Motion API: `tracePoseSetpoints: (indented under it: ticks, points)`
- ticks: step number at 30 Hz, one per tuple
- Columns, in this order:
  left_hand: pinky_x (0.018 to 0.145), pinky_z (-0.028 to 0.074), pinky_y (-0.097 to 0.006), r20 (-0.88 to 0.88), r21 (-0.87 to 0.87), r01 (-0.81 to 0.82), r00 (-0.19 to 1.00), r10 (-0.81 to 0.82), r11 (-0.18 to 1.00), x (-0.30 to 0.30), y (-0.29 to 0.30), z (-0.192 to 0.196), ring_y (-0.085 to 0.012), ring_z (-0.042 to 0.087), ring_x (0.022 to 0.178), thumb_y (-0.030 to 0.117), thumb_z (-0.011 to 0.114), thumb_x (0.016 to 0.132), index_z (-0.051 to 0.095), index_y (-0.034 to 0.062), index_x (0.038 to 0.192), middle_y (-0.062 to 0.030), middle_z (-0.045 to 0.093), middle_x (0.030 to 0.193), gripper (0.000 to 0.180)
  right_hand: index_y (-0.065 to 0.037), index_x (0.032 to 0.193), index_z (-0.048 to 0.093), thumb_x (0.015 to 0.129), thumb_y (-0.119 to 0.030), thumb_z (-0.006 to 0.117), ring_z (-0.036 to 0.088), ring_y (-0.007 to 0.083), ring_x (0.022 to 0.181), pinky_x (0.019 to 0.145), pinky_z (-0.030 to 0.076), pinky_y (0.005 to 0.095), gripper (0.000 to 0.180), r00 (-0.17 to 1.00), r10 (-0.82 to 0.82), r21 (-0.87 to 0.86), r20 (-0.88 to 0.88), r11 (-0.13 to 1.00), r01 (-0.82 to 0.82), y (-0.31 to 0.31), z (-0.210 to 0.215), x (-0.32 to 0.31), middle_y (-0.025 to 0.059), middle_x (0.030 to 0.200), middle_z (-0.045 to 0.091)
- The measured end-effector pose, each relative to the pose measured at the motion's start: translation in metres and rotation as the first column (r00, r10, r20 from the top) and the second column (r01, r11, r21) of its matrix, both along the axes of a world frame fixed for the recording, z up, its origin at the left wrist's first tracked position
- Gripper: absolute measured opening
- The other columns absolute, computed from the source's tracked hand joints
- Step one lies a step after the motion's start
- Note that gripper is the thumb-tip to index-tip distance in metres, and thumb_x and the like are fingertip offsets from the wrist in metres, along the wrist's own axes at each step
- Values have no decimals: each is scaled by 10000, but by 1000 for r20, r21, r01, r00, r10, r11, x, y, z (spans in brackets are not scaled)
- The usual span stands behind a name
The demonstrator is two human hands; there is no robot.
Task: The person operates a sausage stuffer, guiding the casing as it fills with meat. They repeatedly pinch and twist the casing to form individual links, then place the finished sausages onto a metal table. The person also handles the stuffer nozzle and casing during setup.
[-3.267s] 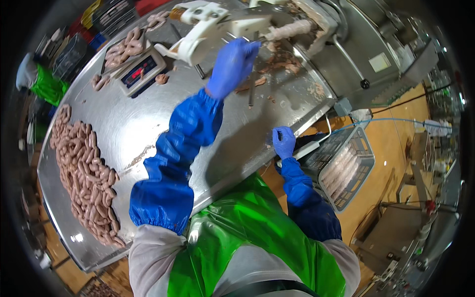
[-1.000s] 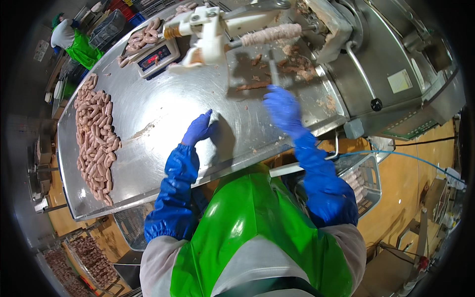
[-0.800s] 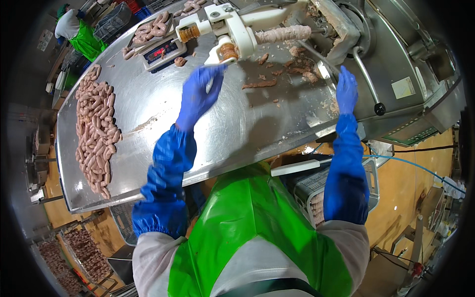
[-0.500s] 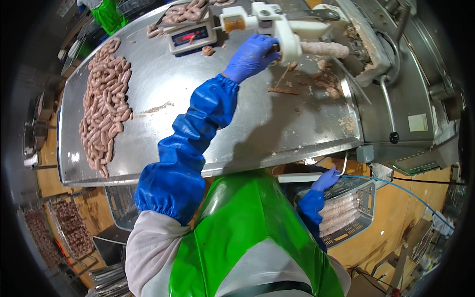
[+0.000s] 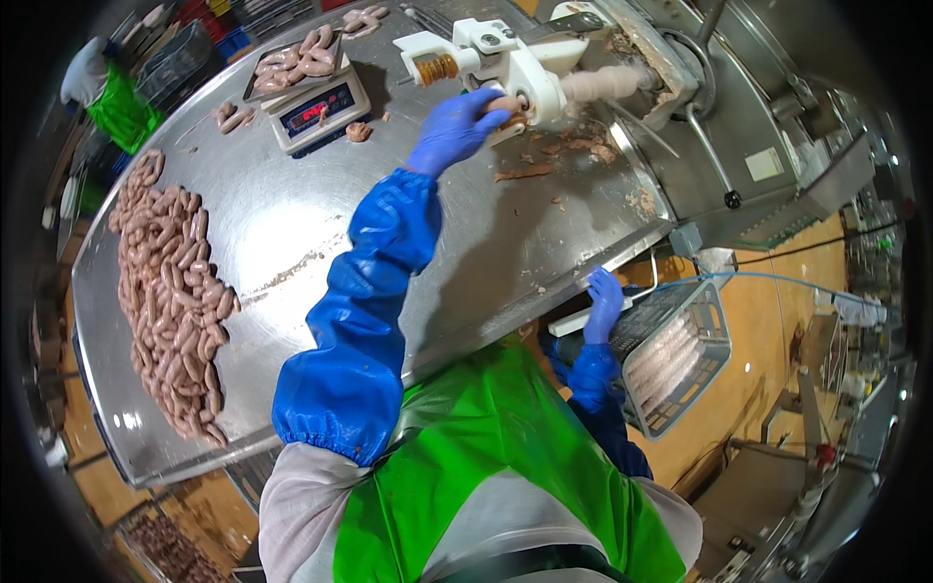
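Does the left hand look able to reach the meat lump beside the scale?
Likely yes: mostly bare table lies between the left hand and the meat lump, though that hand is at the white machine head.

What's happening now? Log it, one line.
left hand: at white machine head | right hand: by white bar | sausages: heaped on table

Steel table (image 5: 277, 228): bright; white glare below-left of left hand (image 5: 454, 133), broad soft shadow below-right, edges bowed by fisheye. Scale display (image 5: 316, 107), left of hand: red glow. Shirred casing (image 5: 604, 85), right of hand: blurred. Picture corners: black.
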State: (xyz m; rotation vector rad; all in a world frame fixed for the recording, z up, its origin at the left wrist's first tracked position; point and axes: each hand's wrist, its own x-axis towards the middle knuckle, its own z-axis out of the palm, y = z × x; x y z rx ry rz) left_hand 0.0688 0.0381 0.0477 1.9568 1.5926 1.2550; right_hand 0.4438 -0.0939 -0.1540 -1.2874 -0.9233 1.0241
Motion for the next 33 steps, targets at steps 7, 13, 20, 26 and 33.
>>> tracePoseSetpoints:
  ticks: [7, 13, 20, 26, 33]
  points:
    - [535, 400, -203, 383, -661, 284, 924, -14, 694, -117, -120, -69, -38, 424, 567, 410, 585, 952, 631, 204, 1282, 54, 546, 678, 392, -10, 1319, 498, 963, -187, 556, 559, 153, 1149, 942, 436, 300, 403, 828, 545, 61, -128, 838, -542, 38, 105, -223, 81, 1229, 603]
    - [768, 518, -340, -194, -591, 4, 970, -147, 806, -143, -110, -97, -264, 677, 777, 342, 594, 917, 622, 93, 1254, -159, 697, 1049, 420, -10, 1246, 479, 1024, -318, 438, 557, 186, 1048, 896, 455, 334, 382, 763, 552, -70, -336, 794, -604, 46, 84, -337, 110, 1096, 575]
    - [589, 476, -288, 428, -301, 211, 901, -66, 930, -53, -85, -40, -125, 548, 608, 371, 488, 1001, 538, 109, 1365, -50, 621, 754, 451, -17, 1344, 442, 1005, -274, 474, 495, 196, 1192, 1028, 384, 362, 426, 568, 820, 140, 69, 556, -819, -59, 26, -365, 100, 1256, 538]
    - [551, 456, -262, 244, -836, 269, 963, -116, 478, -130, -142, -62, -94, 531, 556, 343, 558, 966, 606, 151, 1300, -23, 596, 656, 388, -43, 1303, 498, 984, -306, 484, 542, 149, 1069, 961, 421, 317, 413, 681, 629, 81, -375, 754, -652, 57, 68, -299, 75, 1139, 570]
    - [812, 514, -346, 323, -440, 94, 944, 60, 893, -101, -75, -60, -209, 647, 889, 410, 454, 1009, 491, 173, 1414, -133, 648, 1159, 471, -49, 1071, 565, 1028, -368, 395, 582, 166, 726, 641, 484, 294, 364, 688, 695, 27, -207, 707, -706, 30, 50, -355, 55, 809, 585]
